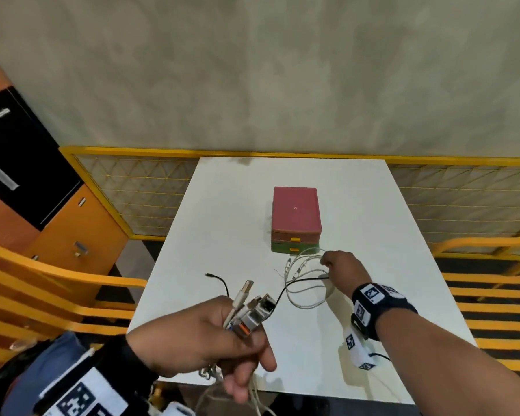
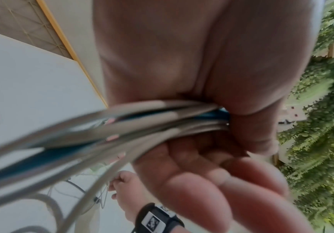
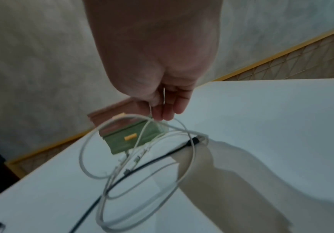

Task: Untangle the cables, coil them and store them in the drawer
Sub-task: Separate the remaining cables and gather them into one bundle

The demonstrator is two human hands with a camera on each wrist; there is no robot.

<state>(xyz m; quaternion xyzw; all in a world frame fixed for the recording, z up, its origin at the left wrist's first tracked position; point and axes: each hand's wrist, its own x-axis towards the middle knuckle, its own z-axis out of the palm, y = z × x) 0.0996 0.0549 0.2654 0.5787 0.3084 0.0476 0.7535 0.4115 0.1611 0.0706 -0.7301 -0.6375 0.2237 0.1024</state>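
Note:
My left hand (image 1: 222,334) is raised over the table's near edge and grips a bundle of cables (image 1: 249,310). Their USB plugs stick up out of the fist and the cords hang below it. In the left wrist view, fingers (image 2: 212,170) curl round the white and blue cords (image 2: 142,124). My right hand (image 1: 338,267) pinches loops of a white cable (image 1: 305,295) just in front of the small drawer box (image 1: 296,210), which has a pink top and a green lower drawer (image 1: 282,250), both drawers closed. A black cable (image 1: 306,280) runs across the white loops. The right wrist view shows fingertips (image 3: 162,112) pinching the white cable (image 3: 184,178) above the table.
The white table (image 1: 216,223) stands against a yellow mesh fence (image 1: 138,187). Yellow slatted chairs stand at the left (image 1: 42,283) and the right (image 1: 487,283). An orange cabinet (image 1: 72,235) is at the far left. The black cable's loose plug (image 1: 208,275) lies mid-table.

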